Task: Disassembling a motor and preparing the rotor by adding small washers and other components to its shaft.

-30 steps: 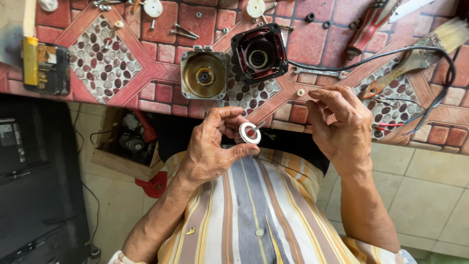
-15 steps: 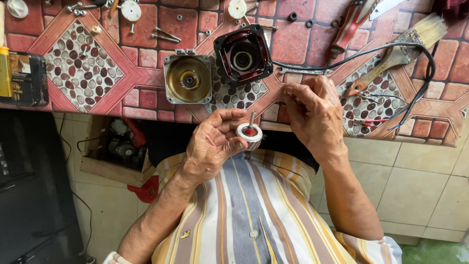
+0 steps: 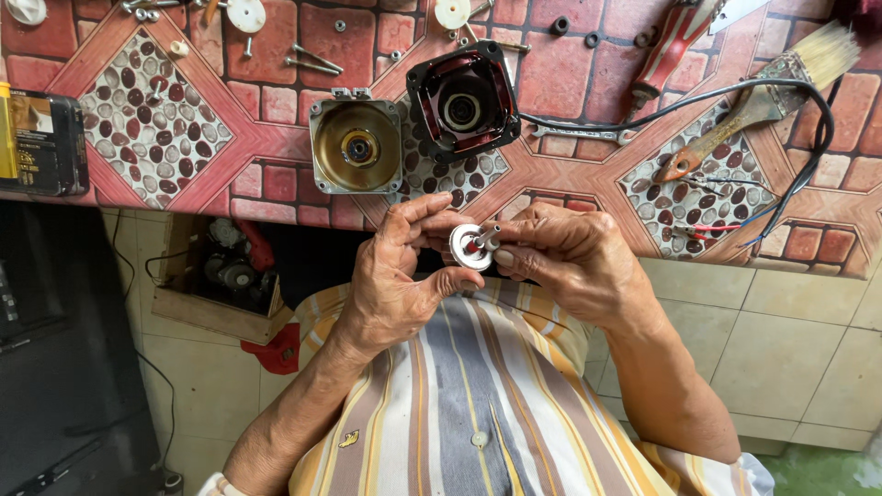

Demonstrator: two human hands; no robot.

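Pinching a disc (image 3: pixel 470 246) between both hands — left hand (image 3: pixel 395 276) cradling, right hand (image 3: pixel 565 257) gripping its shaft — housings (image 3: pixel 354 147) lie open, unassembled, I'd judge.

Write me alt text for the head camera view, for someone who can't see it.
A person's left hand and right hand together hold a small metal disc with a short shaft above a striped shirt. Ahead, on a brick-patterned tabletop, lie a brass-coloured round housing, a dark red square housing and a paintbrush.
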